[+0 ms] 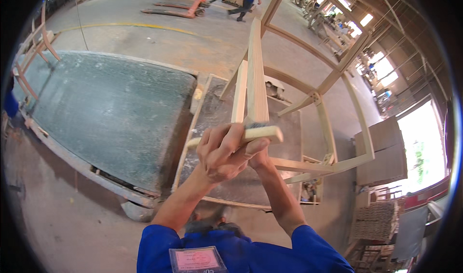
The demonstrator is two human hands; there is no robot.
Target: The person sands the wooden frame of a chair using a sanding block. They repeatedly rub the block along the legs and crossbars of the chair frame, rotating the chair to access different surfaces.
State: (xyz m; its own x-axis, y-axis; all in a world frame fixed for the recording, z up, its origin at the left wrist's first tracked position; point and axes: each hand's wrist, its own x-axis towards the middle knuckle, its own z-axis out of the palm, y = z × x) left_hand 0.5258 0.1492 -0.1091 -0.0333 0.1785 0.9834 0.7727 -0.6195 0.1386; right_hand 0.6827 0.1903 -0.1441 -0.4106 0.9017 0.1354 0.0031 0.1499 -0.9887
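Note:
A pale wooden chair frame (pixel 258 87) stands tilted on a worktop in front of me, one of its thick posts running down toward my hands. Against the near end of that post sits a sanding block (pixel 264 134), a pale bar with a dark grey layer on its far face. My left hand (pixel 219 152) is closed, its fingers curled over the block. Close beside it, my right hand (pixel 259 156) grips the block from below near its right end; its fingers are mostly hidden.
The low worktop (pixel 231 194) has a light wooden rim. To the left lies a large grey-green table (pixel 115 114), with a wooden chair (pixel 36 56) at its far end. An orange pallet jack (pixel 178 8) and a walking person (pixel 248 0) are farther off. Stacked panels (pixel 381 152) stand right.

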